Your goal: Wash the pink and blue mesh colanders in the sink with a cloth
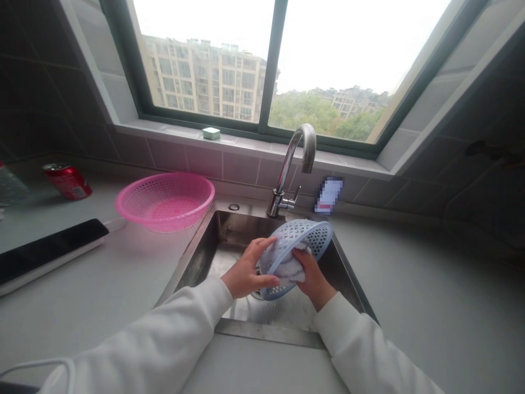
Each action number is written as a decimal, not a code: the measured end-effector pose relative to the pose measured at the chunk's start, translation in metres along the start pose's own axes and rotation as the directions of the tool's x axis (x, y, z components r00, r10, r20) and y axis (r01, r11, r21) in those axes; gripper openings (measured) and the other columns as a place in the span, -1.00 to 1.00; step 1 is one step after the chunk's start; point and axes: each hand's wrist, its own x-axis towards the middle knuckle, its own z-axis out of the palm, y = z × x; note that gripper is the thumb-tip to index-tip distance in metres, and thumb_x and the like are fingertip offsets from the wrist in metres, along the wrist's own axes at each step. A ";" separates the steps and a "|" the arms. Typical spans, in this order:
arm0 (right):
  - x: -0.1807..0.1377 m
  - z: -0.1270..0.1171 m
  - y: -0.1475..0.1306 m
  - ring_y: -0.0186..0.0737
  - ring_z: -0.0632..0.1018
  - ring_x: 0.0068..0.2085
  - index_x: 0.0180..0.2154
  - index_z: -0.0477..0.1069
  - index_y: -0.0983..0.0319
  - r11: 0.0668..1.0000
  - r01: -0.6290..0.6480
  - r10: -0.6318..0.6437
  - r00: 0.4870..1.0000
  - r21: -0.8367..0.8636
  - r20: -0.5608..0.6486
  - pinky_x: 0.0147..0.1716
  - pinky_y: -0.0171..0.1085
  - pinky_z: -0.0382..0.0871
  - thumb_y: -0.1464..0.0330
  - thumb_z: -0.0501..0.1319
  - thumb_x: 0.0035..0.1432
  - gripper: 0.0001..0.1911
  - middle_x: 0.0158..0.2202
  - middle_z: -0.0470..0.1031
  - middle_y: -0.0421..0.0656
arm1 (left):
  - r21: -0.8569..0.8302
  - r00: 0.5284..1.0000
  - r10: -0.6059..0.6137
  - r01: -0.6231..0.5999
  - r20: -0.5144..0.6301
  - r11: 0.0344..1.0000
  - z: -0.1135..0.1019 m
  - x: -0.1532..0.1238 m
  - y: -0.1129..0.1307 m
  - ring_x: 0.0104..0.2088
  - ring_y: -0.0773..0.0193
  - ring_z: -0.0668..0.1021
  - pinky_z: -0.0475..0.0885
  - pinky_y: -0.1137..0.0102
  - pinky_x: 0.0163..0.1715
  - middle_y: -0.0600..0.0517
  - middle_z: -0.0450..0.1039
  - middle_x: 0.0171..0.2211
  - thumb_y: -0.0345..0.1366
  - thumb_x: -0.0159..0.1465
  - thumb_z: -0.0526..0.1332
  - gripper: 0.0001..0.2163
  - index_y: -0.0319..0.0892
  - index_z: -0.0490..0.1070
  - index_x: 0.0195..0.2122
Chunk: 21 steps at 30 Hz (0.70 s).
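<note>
pale countertop (pixel 418 284) | left side: red can (pixel 70 182), pink basket (pixel 166 201), black-and-white device (pixel 53 249) | middle: steel sink (pixel 266 331) set in

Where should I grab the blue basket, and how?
Probably by its rim, from the left: the blue basket is tilted over the sink, so that thin edge should fit between thumb and fingers. The left hand is on that side; the right hand holds a cloth.

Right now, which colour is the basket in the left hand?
The basket is light blue; it shows best in the head view, the only one.
</note>
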 end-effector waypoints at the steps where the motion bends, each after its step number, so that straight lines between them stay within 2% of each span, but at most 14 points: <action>1: 0.001 -0.003 0.000 0.11 0.65 0.02 -0.11 0.59 0.13 1.000 -0.003 0.003 1.000 0.004 -0.009 0.09 0.08 0.53 -0.11 0.29 0.14 -0.49 -0.13 0.69 -0.08 | -0.009 1.000 -0.002 0.002 0.006 1.000 0.000 0.000 0.001 0.40 -0.24 0.23 0.08 -0.09 0.44 -0.18 0.11 0.39 0.23 0.05 0.46 0.00 0.01 0.13 0.45; 4: 0.002 -0.009 0.000 0.12 0.67 -0.02 -0.13 0.59 0.12 1.000 -0.025 0.025 0.999 0.012 -0.024 0.03 0.08 0.57 -0.19 0.16 0.20 -0.43 -0.22 0.68 -0.08 | -0.048 0.999 -0.036 0.038 0.026 0.998 0.001 0.001 0.002 0.42 -0.28 0.19 0.06 -0.10 0.44 -0.20 0.05 0.44 0.23 0.06 0.45 0.04 -0.03 0.07 0.48; 9: -0.003 0.004 -0.001 0.11 0.64 -0.02 -0.14 0.58 0.15 0.999 -0.047 0.049 0.997 -0.027 0.058 0.13 0.06 0.49 0.05 0.40 0.06 -0.60 -0.10 0.67 -0.09 | -0.054 0.999 -0.026 0.028 0.041 0.998 0.002 0.001 0.000 0.41 -0.29 0.21 0.03 -0.10 0.45 -0.19 0.10 0.40 0.23 0.02 0.48 0.05 -0.02 0.11 0.47; 12: -0.006 -0.005 0.002 0.18 0.60 0.05 -0.15 0.60 0.13 0.980 0.076 -0.065 0.996 -0.185 0.064 0.20 0.14 0.41 0.14 0.40 0.04 -0.66 -0.04 0.65 -0.07 | -0.044 1.000 -0.007 0.008 0.027 0.999 0.001 0.002 -0.003 0.40 -0.30 0.20 0.01 -0.11 0.45 -0.20 0.09 0.37 0.24 -0.04 0.50 0.07 -0.02 0.16 0.45; 13: -0.006 -0.012 0.004 0.23 0.57 0.09 -0.18 0.61 0.10 0.946 0.164 -0.155 0.986 -0.279 0.053 0.24 0.16 0.36 0.18 0.45 -0.05 -0.66 -0.04 0.65 -0.07 | -0.043 1.000 -0.007 0.008 0.025 0.999 0.000 0.002 -0.003 0.40 -0.30 0.20 0.01 -0.11 0.45 -0.19 0.09 0.36 0.24 -0.05 0.51 0.08 -0.02 0.17 0.45; 14: -0.006 -0.020 0.007 0.29 0.52 0.14 -0.21 0.62 0.08 0.931 0.190 -0.188 0.982 -0.311 0.038 0.31 0.19 0.26 0.26 0.52 -0.21 -0.60 -0.05 0.65 -0.07 | -0.044 1.000 -0.008 0.009 0.024 0.999 0.000 0.002 -0.004 0.41 -0.30 0.19 0.00 -0.11 0.45 -0.19 0.08 0.36 0.24 -0.05 0.52 0.08 -0.01 0.18 0.45; 15: -0.006 -0.027 0.009 0.32 0.49 0.18 -0.20 0.61 0.06 0.921 0.208 -0.217 0.976 -0.328 0.009 0.35 0.22 0.18 0.31 0.53 -0.28 -0.53 -0.03 0.64 -0.08 | -0.046 1.000 -0.009 0.011 0.027 0.999 0.000 0.002 -0.004 0.41 -0.30 0.18 -0.01 -0.11 0.46 -0.18 0.08 0.37 0.23 -0.06 0.52 0.07 0.01 0.18 0.44; 16: -0.006 -0.032 0.010 0.33 0.48 0.20 -0.15 0.60 0.07 0.899 0.248 -0.280 0.959 -0.360 -0.037 0.35 0.26 0.15 0.30 0.50 -0.26 -0.50 -0.02 0.63 -0.08 | -0.048 0.999 -0.012 0.013 0.033 0.999 0.000 0.002 -0.004 0.41 -0.30 0.18 -0.01 -0.11 0.46 -0.17 0.07 0.37 0.21 -0.06 0.53 0.07 0.03 0.18 0.44; 18: -0.006 -0.033 0.011 0.31 0.49 0.19 -0.12 0.60 0.09 0.884 0.280 -0.324 0.944 -0.375 -0.060 0.33 0.27 0.18 0.30 0.48 -0.25 -0.48 -0.02 0.63 -0.08 | -0.047 0.999 -0.017 0.019 0.044 0.999 0.001 0.002 -0.005 0.41 -0.29 0.18 0.00 -0.11 0.45 -0.14 0.07 0.38 0.17 -0.06 0.55 0.06 0.08 0.17 0.44; 21: -0.007 -0.018 0.004 0.22 0.56 0.10 -0.19 0.62 0.10 0.885 0.280 -0.265 0.960 -0.373 0.091 0.27 0.16 0.30 0.29 0.48 -0.19 -0.60 -0.05 0.66 -0.09 | -0.032 0.999 -0.010 0.011 0.048 0.999 0.003 0.001 -0.007 0.41 -0.27 0.18 0.01 -0.09 0.46 -0.13 0.07 0.37 0.14 -0.06 0.57 0.05 0.08 0.18 0.44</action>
